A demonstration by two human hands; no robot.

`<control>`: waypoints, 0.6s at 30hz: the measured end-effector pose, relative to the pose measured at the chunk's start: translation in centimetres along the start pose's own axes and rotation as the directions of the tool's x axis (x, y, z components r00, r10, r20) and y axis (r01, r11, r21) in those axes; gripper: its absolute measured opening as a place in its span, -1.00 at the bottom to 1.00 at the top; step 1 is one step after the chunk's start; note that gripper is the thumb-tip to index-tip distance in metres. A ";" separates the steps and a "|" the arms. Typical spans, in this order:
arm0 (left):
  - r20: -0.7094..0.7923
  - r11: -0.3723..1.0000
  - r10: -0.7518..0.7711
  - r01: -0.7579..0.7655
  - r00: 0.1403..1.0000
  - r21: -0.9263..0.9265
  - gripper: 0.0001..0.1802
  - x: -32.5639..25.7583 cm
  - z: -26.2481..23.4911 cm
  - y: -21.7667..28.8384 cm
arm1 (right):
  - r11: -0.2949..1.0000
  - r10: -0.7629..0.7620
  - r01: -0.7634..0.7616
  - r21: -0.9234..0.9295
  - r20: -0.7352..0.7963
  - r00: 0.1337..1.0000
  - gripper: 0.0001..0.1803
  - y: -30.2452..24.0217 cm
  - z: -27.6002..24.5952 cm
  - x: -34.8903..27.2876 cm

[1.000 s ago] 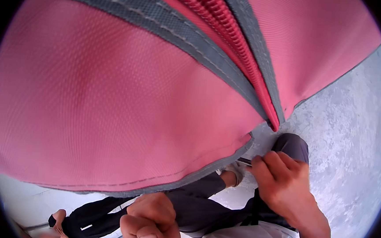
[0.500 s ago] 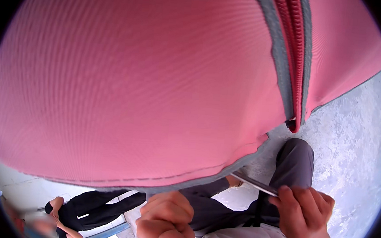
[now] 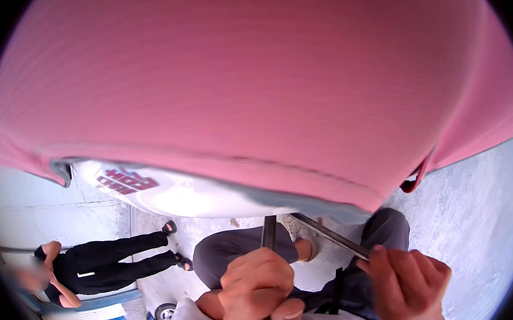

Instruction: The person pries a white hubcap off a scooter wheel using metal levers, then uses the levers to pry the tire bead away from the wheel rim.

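A pink fabric cover with grey edging (image 3: pixel 243 93) spreads above both hands' fingers, blocking most of the view beyond them. Mottled grey concrete floor (image 3: pixel 477 235) lies to the right of the right fingers and shows between the wearer's dark grey trousers (image 3: pixel 217 255), which flank the left fingers. Well left of those fingers, a person in black (image 3: pixel 112 263) stands with arms bent at the chest. Just above the left fingers, a white rounded surface with red print (image 3: pixel 206 201) bulges below the hem, hiding both bars' far ends. The left hand (image 3: pixel 256 288) is clenched round the left metal bar (image 3: pixel 269 232); the right hand (image 3: pixel 408 283) grasps the slanting right metal bar (image 3: pixel 334 238). A wheel (image 3: pixel 165 313) sits lower left of the left fingers.
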State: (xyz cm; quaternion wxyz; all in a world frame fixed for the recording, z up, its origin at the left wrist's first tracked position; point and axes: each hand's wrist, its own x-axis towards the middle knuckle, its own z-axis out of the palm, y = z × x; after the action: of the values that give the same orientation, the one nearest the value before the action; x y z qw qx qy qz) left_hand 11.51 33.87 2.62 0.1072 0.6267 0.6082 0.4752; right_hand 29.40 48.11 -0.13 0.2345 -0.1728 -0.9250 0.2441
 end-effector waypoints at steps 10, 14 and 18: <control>-0.074 0.992 -0.018 0.027 0.997 0.124 -0.69 0.1 -0.2 0.7 | 0.993 -0.116 0.116 -0.024 -0.005 0.993 -0.72 -2.6 4.1 3.3; -0.119 0.992 0.053 -0.040 0.992 0.116 -0.61 0.7 0.3 -0.7 | 0.995 -0.099 0.099 -0.015 0.014 0.995 -0.73 -2.5 4.5 3.8; -0.018 0.993 0.047 -0.045 0.999 0.111 -0.76 1.0 -1.3 -0.6 | 0.985 -0.161 0.163 -0.050 0.041 0.986 -0.74 -1.9 4.8 5.1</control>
State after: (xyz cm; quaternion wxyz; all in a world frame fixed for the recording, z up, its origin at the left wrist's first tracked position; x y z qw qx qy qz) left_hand 10.01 34.26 3.35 0.0551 0.6406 0.6202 0.4493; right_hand 22.27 47.01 -1.07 0.2319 -0.0989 -0.9462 0.2026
